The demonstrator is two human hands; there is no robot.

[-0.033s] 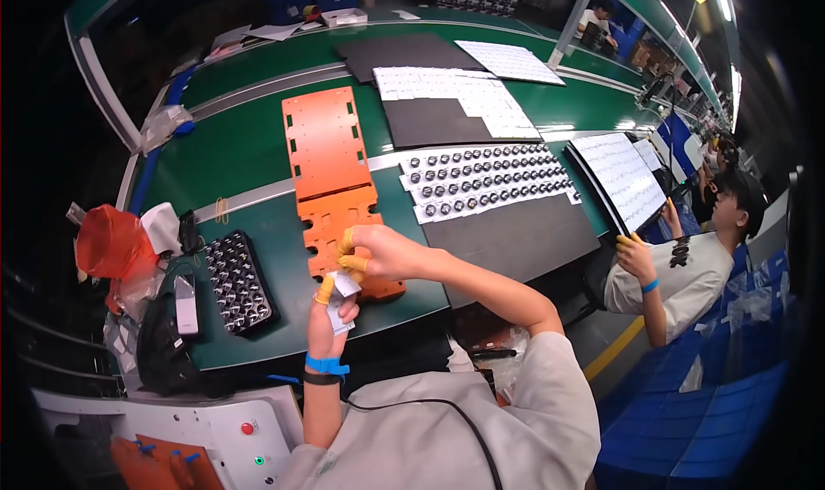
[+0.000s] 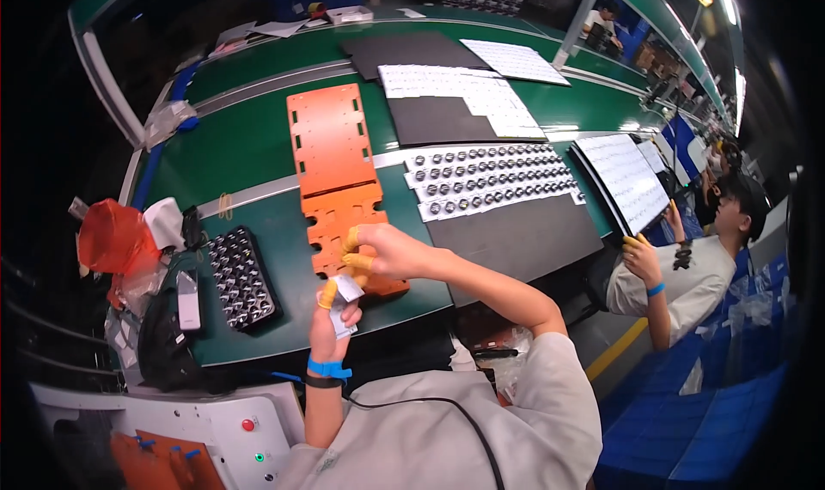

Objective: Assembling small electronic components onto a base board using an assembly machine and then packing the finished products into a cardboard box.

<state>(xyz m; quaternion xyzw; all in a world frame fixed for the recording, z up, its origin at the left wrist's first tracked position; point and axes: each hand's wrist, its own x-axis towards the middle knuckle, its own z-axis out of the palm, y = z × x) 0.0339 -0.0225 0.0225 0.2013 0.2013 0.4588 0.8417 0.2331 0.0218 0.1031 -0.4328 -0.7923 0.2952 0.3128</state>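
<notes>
My left hand (image 2: 325, 328), with a yellow finger cot and a blue wristband, is closed on a small folded white piece (image 2: 348, 289). Just above it, my right hand (image 2: 380, 251) is closed in a pinch, yellow cots on its fingers. Anything between those fingertips is too small or hidden to make out. Beneath and beyond both hands lies an orange fixture plate (image 2: 333, 142) with slots and notches. To the left, a black tray (image 2: 241, 275) carries several round black-and-silver parts. Rows of similar round parts on white cards (image 2: 490, 179) cover the far part of a dark board (image 2: 516, 248) to the right.
Farther back on the green bench (image 2: 232, 151), white sheets (image 2: 507, 112) lie on another dark board. An orange bag (image 2: 116, 237) and a pale box-shaped device (image 2: 188, 301) sit at left. On the right, a co-worker's hand (image 2: 640, 260) holds a board of white sheets (image 2: 623, 181).
The whole view has shifted slightly, and the bench things appear a little farther right. Both hands keep nearly the same pose, the left still holding the white piece.
</notes>
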